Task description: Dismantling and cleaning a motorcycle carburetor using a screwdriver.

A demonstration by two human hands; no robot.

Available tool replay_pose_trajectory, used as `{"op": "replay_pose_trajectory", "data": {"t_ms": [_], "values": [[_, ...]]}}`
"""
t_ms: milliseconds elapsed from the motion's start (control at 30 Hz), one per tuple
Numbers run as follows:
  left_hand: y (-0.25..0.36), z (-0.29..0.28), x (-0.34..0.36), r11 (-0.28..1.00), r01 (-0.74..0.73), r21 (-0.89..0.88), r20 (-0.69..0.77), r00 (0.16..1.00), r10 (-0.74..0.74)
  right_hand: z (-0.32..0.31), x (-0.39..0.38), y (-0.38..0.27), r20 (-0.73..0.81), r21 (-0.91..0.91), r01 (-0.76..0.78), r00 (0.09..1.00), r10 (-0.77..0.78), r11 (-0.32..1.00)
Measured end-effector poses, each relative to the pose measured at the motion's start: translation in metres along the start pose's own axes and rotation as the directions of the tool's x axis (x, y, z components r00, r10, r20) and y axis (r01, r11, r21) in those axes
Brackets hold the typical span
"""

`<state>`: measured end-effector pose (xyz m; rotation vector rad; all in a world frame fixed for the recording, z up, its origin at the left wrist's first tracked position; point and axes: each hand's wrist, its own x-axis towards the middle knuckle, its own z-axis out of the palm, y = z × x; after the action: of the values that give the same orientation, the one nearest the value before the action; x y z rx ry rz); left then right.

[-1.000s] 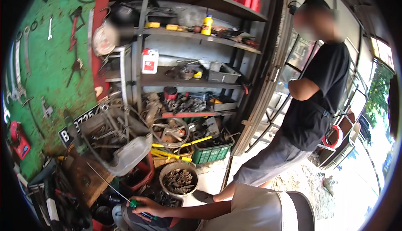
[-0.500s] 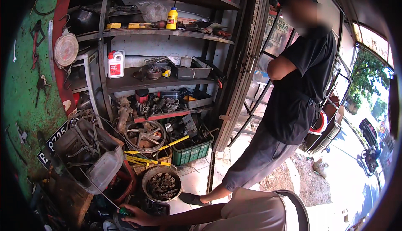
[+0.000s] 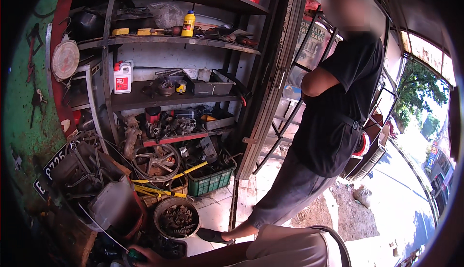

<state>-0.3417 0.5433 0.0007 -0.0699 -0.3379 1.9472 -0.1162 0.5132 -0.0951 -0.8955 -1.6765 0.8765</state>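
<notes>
At the lower edge of the head view, my right hand (image 3: pixel 147 258) is closed round the green handle (image 3: pixel 136 255) of a long, thin-shafted screwdriver. Its metal shaft (image 3: pixel 104 229) slants up and left, across the front of a grey plastic bin (image 3: pixel 116 204). Whether the tip touches anything cannot be made out. Spanners and other metal tools (image 3: pixel 89 175) lie in and over that bin. Just beyond my forearm (image 3: pixel 217 255) stands a round pan (image 3: pixel 177 218) of small metal parts. My left hand is out of sight.
Behind stands a dark metal shelf rack (image 3: pixel 179 100) with bottles, tins and engine parts. A wheel rim (image 3: pixel 155 162) and a green crate (image 3: pixel 211 182) sit below it. To the right, a person in black (image 3: pixel 333 107) stands with arms folded, one foot (image 3: pixel 215 235) near the pan.
The view has shifted slightly, so the surroundings appear farther left and lower. My right hand sits nearer the lower edge, still gripping the screwdriver.
</notes>
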Motion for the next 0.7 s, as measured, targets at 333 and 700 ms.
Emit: {"op": "replay_pose_trajectory", "data": {"t_ms": [333, 700], "values": [[0.009, -0.023, 0.041, 0.989, 0.071, -0.133, 0.071, 0.996, -0.062, -0.004, -0.006, -0.012, 0.108, 0.073, -0.171, 0.981, 0.162, 0.983], [0.114, -0.021, -0.011, 0.99, -0.087, -0.11, 0.118, 0.988, 0.1, 0.003, -0.009, -0.033, 0.263, 0.363, -0.243, 0.953, 0.151, 0.9]]}}
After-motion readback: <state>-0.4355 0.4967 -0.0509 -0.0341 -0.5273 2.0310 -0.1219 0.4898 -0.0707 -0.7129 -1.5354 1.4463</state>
